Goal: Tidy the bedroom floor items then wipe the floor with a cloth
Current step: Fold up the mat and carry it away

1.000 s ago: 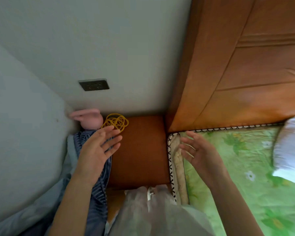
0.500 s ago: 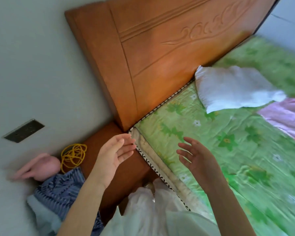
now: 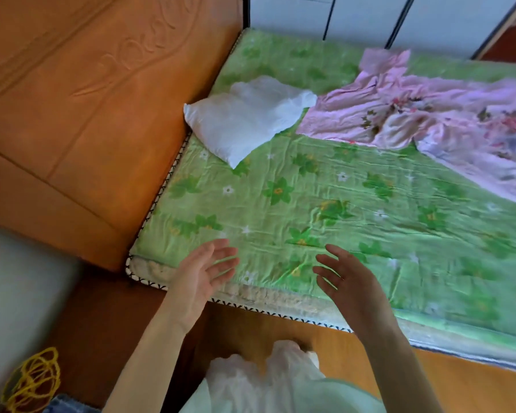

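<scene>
My left hand and my right hand hover side by side over the near edge of the bed, palms facing each other, fingers straight and apart, holding nothing. Under them lies the green flowered mattress cover. A white pillow sits by the wooden headboard. A crumpled pink flowered sheet lies across the far right of the bed. A coil of yellow rubber bands rests at the bottom left, beside a strip of blue cloth.
A brown bedside surface fills the gap left of the bed. The wooden bed frame edge runs along the front. My pale clothing shows at the bottom. White wall panels stand behind the bed.
The view has swung right from the bedside corner onto the bed. Both hands moved with it from over the brown surface to above the mattress edge, still empty.
</scene>
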